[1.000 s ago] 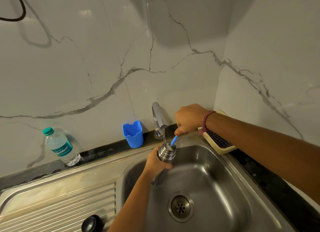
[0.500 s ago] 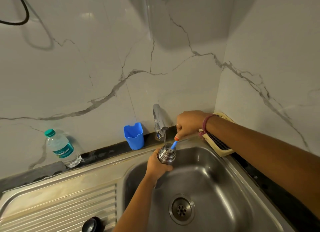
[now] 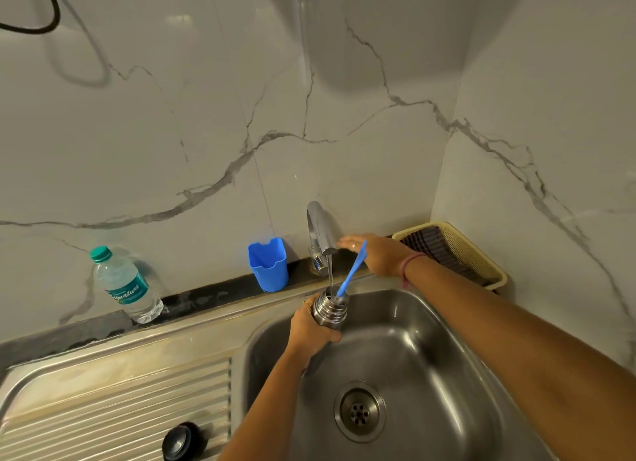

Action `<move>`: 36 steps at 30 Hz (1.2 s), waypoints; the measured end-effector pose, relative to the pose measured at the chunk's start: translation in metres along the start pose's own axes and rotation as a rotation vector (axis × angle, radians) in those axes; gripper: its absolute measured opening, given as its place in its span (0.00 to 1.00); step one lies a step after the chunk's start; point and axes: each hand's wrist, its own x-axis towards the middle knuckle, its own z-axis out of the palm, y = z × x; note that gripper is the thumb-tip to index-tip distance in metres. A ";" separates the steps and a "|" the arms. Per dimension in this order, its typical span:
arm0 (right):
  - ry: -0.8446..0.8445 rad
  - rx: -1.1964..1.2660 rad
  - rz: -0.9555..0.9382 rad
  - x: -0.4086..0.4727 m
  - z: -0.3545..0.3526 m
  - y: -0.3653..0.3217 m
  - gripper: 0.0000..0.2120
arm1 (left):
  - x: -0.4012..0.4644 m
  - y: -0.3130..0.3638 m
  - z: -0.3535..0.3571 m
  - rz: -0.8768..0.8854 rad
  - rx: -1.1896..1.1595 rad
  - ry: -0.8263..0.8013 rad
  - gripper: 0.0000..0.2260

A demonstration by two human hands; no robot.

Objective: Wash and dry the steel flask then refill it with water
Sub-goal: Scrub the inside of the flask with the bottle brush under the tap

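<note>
Head cam: left hand (image 3: 311,326) clamped round flask (image 3: 330,309) (upright), right hand (image 3: 377,254) flat, fingers apart.

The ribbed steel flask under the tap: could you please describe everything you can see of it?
The ribbed steel flask is a shiny, ringed metal cylinder, held upright over the steel sink basin with its mouth open. The left hand wraps its lower body, hiding the base. A thin stream from the chrome tap runs into its mouth, where a blue brush handle stands leaning, released by the open right hand.
</note>
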 end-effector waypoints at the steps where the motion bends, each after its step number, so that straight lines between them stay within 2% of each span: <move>1: 0.013 -0.072 -0.091 0.003 0.003 -0.005 0.27 | 0.001 0.000 0.000 0.002 0.004 0.001 0.32; 3: 0.096 -0.213 -0.283 0.018 0.012 -0.012 0.25 | 0.002 0.000 0.000 0.009 0.008 0.005 0.32; 5: 0.038 -0.420 -0.376 0.035 0.020 -0.019 0.29 | 0.003 0.000 0.000 0.021 0.007 0.003 0.32; 7: -0.099 -0.581 -0.327 0.042 0.020 -0.022 0.29 | 0.002 0.002 0.001 0.023 0.011 -0.004 0.33; 10: -0.086 -0.716 -0.293 0.051 0.024 -0.022 0.31 | 0.002 0.003 0.002 0.018 0.003 -0.003 0.34; 18: -0.079 -0.640 -0.120 0.049 0.029 -0.031 0.27 | 0.002 0.001 0.004 -0.003 0.011 0.005 0.35; 20: -0.126 -0.608 -0.051 0.045 0.027 -0.030 0.26 | 0.002 0.003 0.003 -0.015 0.007 0.002 0.35; 22: -0.074 -0.560 -0.045 0.040 0.020 -0.034 0.27 | 0.001 0.006 0.002 -0.026 0.007 -0.003 0.34; 24: -0.167 -0.498 0.026 0.028 0.013 -0.043 0.26 | 0.000 0.007 0.000 -0.024 0.008 0.001 0.33; 26: -0.271 -0.455 0.053 0.022 0.031 -0.026 0.16 | -0.001 0.007 0.000 -0.021 0.011 0.011 0.32; 27: -0.282 -0.353 0.099 0.018 0.036 -0.022 0.10 | -0.002 0.006 0.000 -0.020 0.012 0.016 0.31; 29: -0.334 -0.093 0.159 0.012 0.053 -0.005 0.07 | -0.003 0.004 -0.001 -0.013 0.020 0.015 0.31; 30: -0.285 0.134 0.215 0.008 0.058 0.000 0.11 | -0.003 0.003 -0.001 -0.005 0.028 0.008 0.31; 31: -0.184 0.410 0.257 0.003 0.059 0.000 0.20 | -0.004 0.003 0.000 0.003 0.037 0.003 0.32; 33: -0.097 0.747 0.220 -0.031 0.040 -0.023 0.27 | -0.008 0.003 0.001 0.023 0.046 -0.004 0.32; 35: -0.100 0.973 0.224 -0.062 0.044 -0.035 0.31 | -0.014 0.004 0.004 0.049 0.036 -0.002 0.33; 36: -0.072 1.012 0.244 -0.074 0.050 -0.043 0.35 | -0.017 0.003 0.006 0.055 0.032 0.000 0.34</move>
